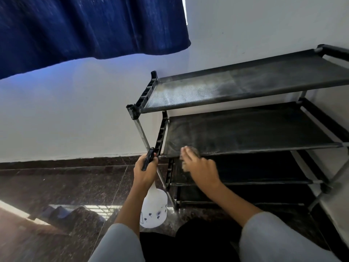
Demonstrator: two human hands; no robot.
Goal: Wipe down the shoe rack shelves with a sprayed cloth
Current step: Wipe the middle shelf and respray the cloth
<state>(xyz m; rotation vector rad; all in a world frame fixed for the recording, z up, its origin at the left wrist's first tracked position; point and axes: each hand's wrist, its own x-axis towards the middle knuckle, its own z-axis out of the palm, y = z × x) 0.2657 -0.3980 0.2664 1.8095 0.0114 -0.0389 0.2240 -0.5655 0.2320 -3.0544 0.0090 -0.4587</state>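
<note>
A black shoe rack [245, 87] with several fabric shelves stands against the white wall. Its top shelf looks dusty and pale at the left end. My left hand [144, 168] grips the black trigger head of a white spray bottle [154, 208], which hangs down beside the rack's front left post. My right hand [200, 167] is blurred at the front left edge of the second shelf [255, 133], with a small dark cloth [194, 150] under its fingers. How the fingers hold the cloth is unclear.
A dark blue curtain [90, 29] hangs at the upper left. The floor [56, 186] is dark polished stone with a bright window reflection. A white wall surface [336, 214] stands close to the rack's right side.
</note>
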